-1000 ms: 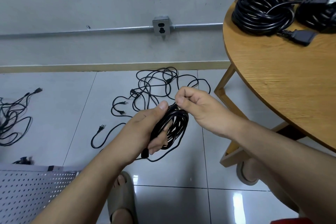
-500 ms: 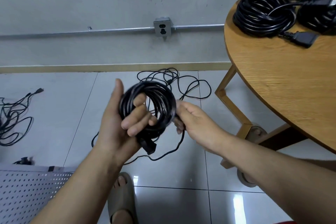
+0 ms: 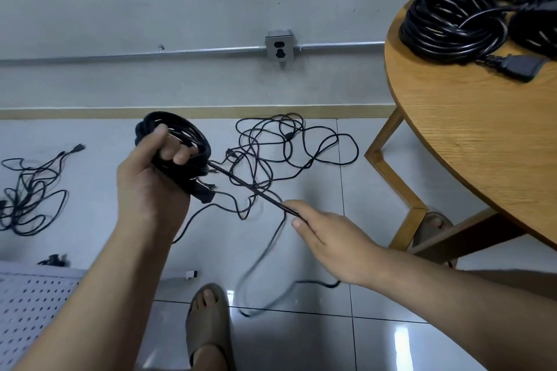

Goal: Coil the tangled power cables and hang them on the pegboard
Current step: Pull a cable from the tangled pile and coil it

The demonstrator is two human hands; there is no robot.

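At near left lies the pegboard [image 3: 36,310]; beyond it a tangle [image 3: 28,188] lies on the floor. The left hand [image 3: 150,187] curls its fingers through the coil [image 3: 184,134] and grips it, likely to keep the loops stacked. The right hand [image 3: 331,238] pinches the lead [image 3: 250,186] between thumb and forefinger, taut from the coil above a second tangle [image 3: 288,136], probably to feed the next loop kink-free. No container shows; the table [image 3: 467,144] at far right carries finished coils [image 3: 452,24].

Grey wall [image 3: 150,9] at 12 o'clock, socket [image 3: 279,47] on pipe [image 3: 120,55]; glossy white tile floor [image 3: 301,340]; round wooden table [image 3: 467,144] at 2 o'clock.
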